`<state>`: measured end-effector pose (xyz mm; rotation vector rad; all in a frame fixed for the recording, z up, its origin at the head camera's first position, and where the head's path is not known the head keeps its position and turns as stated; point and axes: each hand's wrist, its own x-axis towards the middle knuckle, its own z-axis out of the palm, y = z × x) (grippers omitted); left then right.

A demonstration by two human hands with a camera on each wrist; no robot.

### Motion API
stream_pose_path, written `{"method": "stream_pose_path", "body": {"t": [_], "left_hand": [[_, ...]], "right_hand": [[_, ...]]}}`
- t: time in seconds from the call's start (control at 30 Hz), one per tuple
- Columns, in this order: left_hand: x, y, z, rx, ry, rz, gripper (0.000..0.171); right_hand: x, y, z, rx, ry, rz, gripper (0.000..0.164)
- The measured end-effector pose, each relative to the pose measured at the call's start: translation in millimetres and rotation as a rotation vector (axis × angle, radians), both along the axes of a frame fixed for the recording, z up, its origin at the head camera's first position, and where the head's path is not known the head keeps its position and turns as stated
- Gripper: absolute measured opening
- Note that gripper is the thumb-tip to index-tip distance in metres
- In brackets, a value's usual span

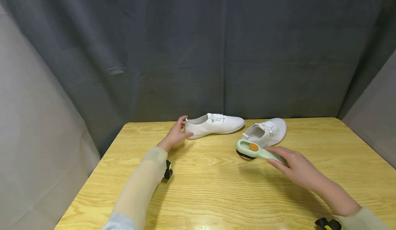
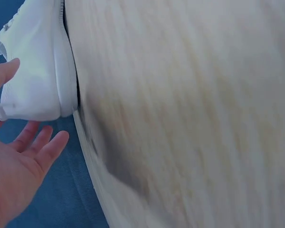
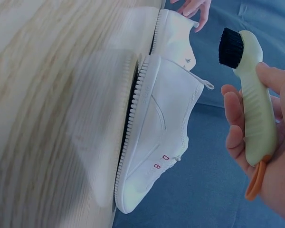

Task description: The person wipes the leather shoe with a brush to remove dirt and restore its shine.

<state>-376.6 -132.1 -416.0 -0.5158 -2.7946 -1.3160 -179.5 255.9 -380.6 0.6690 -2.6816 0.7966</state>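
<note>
Cloth hangs behind the wood-grain table; hands: left spread around shoe, right gripping brush.

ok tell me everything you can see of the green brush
The brush is pale green and plastic-looking, with a ribbed handle, black bristles, an orange oval on top and an orange loop at the handle's end. The right hand grips the handle, holding the brush bristles-down above the table, near one white shoe but clear of it.
</note>
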Motion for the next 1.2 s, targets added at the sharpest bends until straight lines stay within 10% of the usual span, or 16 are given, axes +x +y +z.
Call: {"method": "stream_pose_path", "body": {"t": [0.47,1.2], "left_hand": [[22.7,17.7,-5.1,-0.119,0.048,-0.168,0.082],[15.3,40.1,-17.7,-0.299,0.121,-0.104,0.102]], "right_hand": [[-6.4,-4.5,-0.8,-0.012,-0.002,0.019,0.037],[-20.4,-17.1,-7.4,-0.02,0.021,0.059,0.036]]}}
